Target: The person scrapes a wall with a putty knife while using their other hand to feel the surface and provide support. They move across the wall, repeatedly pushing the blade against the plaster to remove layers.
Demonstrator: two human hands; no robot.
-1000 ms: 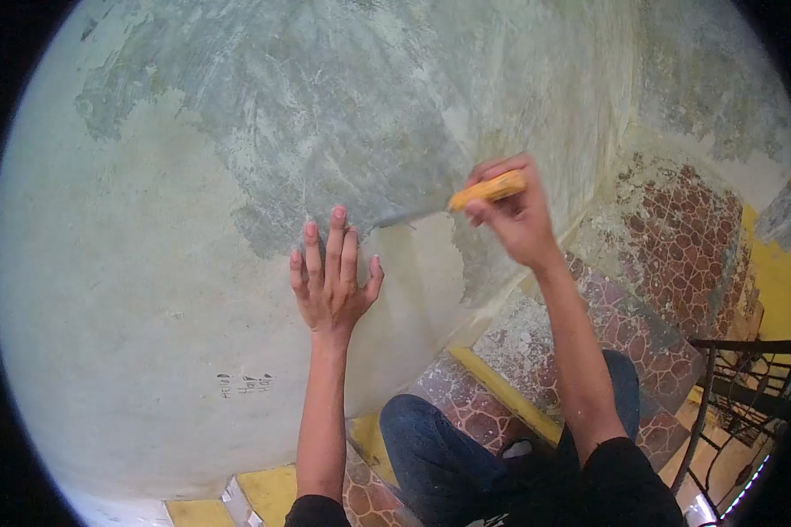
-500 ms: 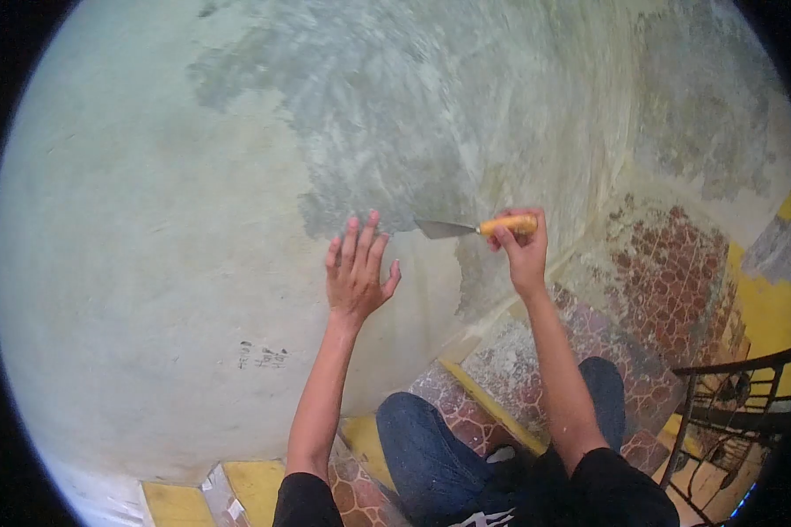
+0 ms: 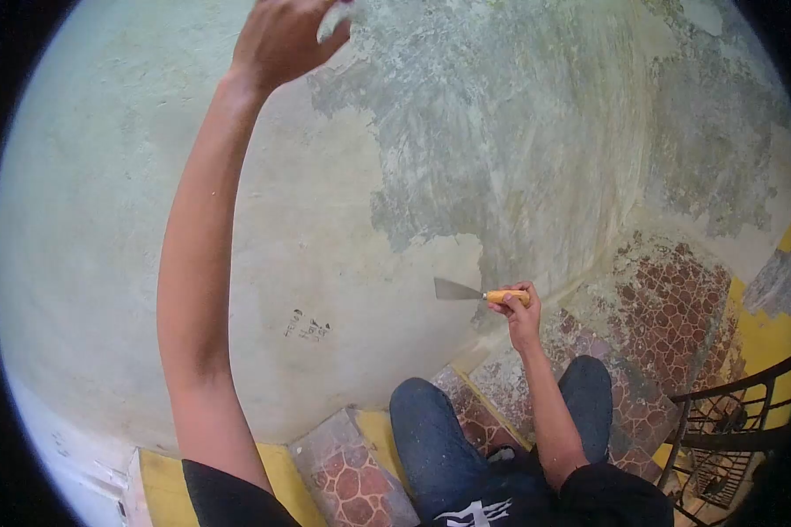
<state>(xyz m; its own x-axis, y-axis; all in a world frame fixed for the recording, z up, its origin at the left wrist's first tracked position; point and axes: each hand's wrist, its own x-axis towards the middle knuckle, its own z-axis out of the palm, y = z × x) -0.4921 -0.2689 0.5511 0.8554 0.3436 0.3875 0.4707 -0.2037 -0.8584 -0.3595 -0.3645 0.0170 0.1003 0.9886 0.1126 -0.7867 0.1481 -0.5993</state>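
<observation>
Head view: right hand (image 3: 522, 318), right of centre, grips the scraper's handle (image 3: 503, 297), likely freeing its blade (image 3: 455, 290); left hand (image 3: 283, 42), upper left, cropped: I can't tell.

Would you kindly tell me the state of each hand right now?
Left hand: partly out of frame; open or closed cannot be told.
Right hand: closed, holding the scraper.

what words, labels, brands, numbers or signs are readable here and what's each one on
None can be read with certainty.
Dark handwriting on the pale wall: too small and blurred to quote.
White print on the black shirt: cut off by the frame, unreadable.
Scraper: no lettering can be made out.
</observation>
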